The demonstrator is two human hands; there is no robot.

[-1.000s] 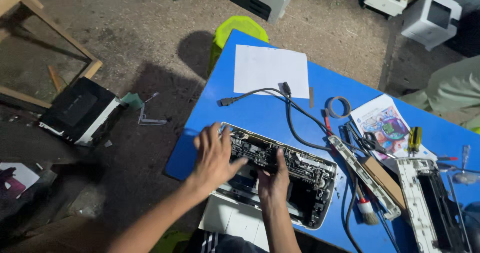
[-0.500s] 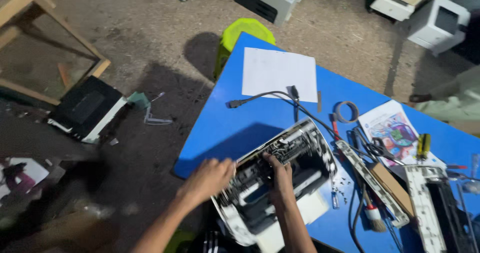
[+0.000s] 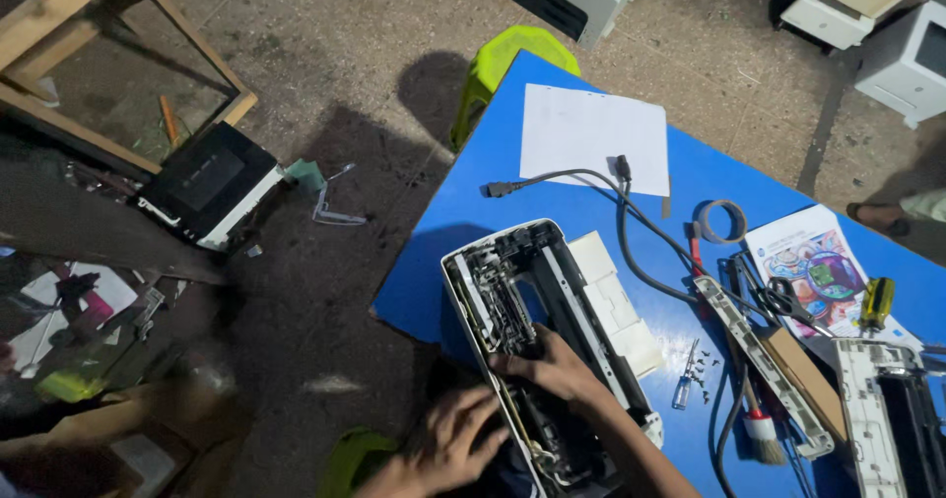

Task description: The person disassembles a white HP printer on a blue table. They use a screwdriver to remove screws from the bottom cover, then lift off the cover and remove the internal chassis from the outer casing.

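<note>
— What lies far left, off the worktop?

— On the floor, a wooden frame [image 3: 59,55], and just below it a black-and-white printer [image 3: 207,185] lying on the ground. Papers and clutter sit in the dim lower left corner, too blurred to name.

— And moving in?

— A lime-green stool [image 3: 507,60] stands at the far corner of the blue worktop [image 3: 453,232]. On the worktop, near its front left edge, the opened printer chassis [image 3: 537,350] stands tilted on its side, its inner frame and rollers exposed, a white panel against its right face.

— The hands?

— The left hand [image 3: 443,444] is at the chassis's near end, low on its left side, fingers spread and curled loosely; it is motion-blurred, and I cannot tell whether it grips anything. The right hand [image 3: 552,368] reaches into the open frame, fingers bent and pressed on the inner parts, closed around the chassis's edge.

— Further right?

— A white sheet of paper [image 3: 591,133] lies flat at the far side, with a black cable [image 3: 611,202] running from it toward the chassis. Then a small screwdriver [image 3: 683,385] beside scattered screws, a roll of tape [image 3: 722,220], scissors [image 3: 783,299] on a colourful leaflet [image 3: 818,262], a long grey strip [image 3: 764,360], a brush [image 3: 757,429], and a second white printer part [image 3: 887,409] at the right edge.
</note>
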